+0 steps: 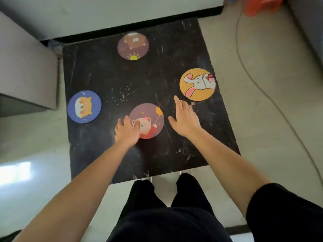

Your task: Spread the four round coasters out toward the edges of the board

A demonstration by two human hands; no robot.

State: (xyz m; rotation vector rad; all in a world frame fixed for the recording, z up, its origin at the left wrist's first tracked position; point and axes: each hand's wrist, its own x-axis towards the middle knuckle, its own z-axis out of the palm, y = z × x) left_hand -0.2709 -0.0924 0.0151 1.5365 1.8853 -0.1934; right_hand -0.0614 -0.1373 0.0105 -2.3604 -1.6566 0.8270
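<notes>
Four round coasters lie on a scratched black board (104,70). A brown coaster with a sun (133,45) is near the far edge. A blue cat coaster (84,106) sits at the left edge. An orange rabbit coaster (197,84) reaches the right edge. A mauve bear coaster (148,119) lies near the middle, toward me. My left hand (126,131) rests on the bear coaster's left rim, fingers curled over it. My right hand (185,117) hovers flat with fingers apart, between the bear and rabbit coasters, touching neither.
The board lies on a pale floor against a wall with a dark skirting. A grey cabinet (26,70) stands at the left. A cable (258,84) runs across the floor on the right, past an orange object (262,6). My legs (166,198) are at the near edge.
</notes>
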